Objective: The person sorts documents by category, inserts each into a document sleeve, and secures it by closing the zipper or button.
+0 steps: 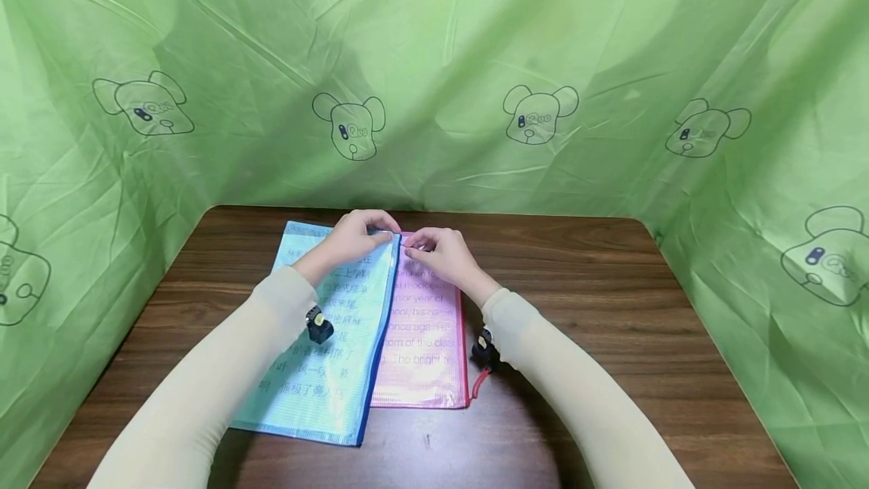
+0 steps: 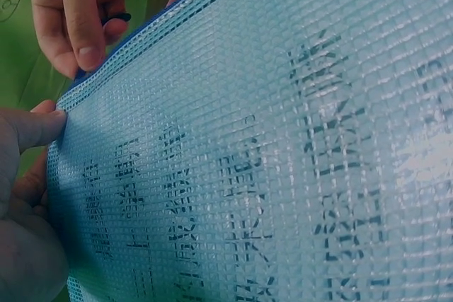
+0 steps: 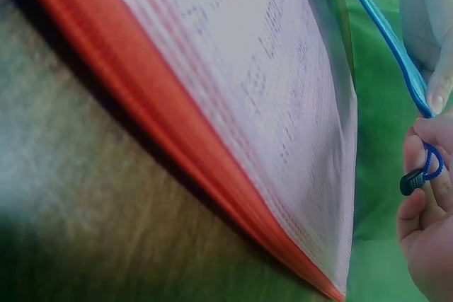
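A blue mesh zip pouch (image 1: pixel 319 338) with a printed sheet inside is tilted over a pink mesh zip pouch (image 1: pixel 421 330). At its upper right corner, my left hand (image 1: pixel 356 236) pinches the blue pouch between thumb and fingers. Just right of that corner, my right hand (image 1: pixel 444 255) has thumb and fingertips closed on the zipper pull at the end of the blue zip. From those fingers hangs the pull's blue cord loop with a black tip (image 3: pixel 413 182). The right wrist view shows the pink pouch's red zip edge (image 3: pixel 177 139) close up.
Both pouches are on a dark wooden table (image 1: pixel 577 285). A red cord (image 1: pixel 480 383) sticks out at the pink pouch's lower right corner, near my right wrist. Green cloth (image 1: pixel 434 157) with printed cartoon heads stands round the table's back and sides.
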Action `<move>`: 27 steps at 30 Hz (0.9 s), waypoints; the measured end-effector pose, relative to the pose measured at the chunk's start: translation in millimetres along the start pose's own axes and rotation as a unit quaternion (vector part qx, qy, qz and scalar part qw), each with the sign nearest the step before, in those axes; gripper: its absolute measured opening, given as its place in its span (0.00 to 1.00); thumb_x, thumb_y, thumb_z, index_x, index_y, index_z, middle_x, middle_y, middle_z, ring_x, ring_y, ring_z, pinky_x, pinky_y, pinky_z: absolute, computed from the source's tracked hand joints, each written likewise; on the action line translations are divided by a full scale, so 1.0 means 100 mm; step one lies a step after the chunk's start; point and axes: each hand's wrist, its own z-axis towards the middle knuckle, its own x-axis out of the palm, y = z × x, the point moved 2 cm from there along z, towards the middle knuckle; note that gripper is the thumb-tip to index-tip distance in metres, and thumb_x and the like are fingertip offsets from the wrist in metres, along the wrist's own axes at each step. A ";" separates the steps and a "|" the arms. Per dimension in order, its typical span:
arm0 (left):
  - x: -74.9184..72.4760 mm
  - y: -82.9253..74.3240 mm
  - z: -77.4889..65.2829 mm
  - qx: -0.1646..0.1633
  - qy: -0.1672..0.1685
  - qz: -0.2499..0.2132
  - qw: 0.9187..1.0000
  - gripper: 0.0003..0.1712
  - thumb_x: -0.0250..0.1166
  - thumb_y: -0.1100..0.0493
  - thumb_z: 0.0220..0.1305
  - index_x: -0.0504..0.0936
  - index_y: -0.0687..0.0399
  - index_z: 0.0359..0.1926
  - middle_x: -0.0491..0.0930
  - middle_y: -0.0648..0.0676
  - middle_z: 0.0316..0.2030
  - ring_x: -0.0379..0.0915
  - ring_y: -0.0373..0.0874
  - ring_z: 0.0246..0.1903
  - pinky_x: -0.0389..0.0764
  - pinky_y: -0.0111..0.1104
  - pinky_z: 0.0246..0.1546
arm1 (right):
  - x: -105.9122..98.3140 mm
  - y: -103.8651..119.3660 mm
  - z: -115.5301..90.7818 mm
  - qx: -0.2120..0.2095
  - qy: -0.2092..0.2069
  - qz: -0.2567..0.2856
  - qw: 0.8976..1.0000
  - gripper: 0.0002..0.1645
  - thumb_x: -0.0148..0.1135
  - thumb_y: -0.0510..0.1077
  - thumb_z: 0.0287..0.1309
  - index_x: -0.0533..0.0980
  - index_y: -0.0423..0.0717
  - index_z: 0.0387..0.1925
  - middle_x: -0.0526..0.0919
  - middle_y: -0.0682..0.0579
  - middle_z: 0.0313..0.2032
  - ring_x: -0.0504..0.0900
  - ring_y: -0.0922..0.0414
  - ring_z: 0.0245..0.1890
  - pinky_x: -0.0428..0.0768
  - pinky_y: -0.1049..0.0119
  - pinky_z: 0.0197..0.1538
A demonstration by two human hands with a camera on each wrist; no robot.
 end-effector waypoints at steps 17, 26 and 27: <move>-0.10 0.02 -0.03 -0.016 -0.019 -0.002 1.000 0.07 0.68 0.61 0.78 0.90 0.46 0.50 0.89 0.51 0.49 0.80 0.50 0.55 0.76 0.51 0.63 | 0.08 0.09 -0.09 -0.029 0.047 -0.018 0.998 0.05 0.75 0.44 0.70 0.91 0.49 0.44 0.92 0.57 0.39 0.84 0.61 0.37 0.82 0.65 0.44; -0.16 0.06 -0.05 -0.020 -0.047 -0.024 0.998 0.08 0.68 0.61 0.77 0.90 0.46 0.51 0.89 0.50 0.49 0.80 0.50 0.53 0.75 0.49 0.61 | 0.15 0.10 -0.20 -0.034 0.093 0.016 0.995 0.05 0.74 0.42 0.71 0.91 0.47 0.44 0.92 0.56 0.36 0.87 0.57 0.33 0.83 0.68 0.37; -0.17 0.07 -0.05 -0.020 -0.051 -0.027 0.998 0.08 0.68 0.61 0.77 0.90 0.46 0.51 0.89 0.50 0.49 0.80 0.50 0.52 0.76 0.48 0.60 | 0.16 0.11 -0.22 -0.036 0.099 0.016 0.994 0.05 0.74 0.42 0.71 0.91 0.47 0.44 0.92 0.56 0.35 0.87 0.57 0.32 0.83 0.68 0.36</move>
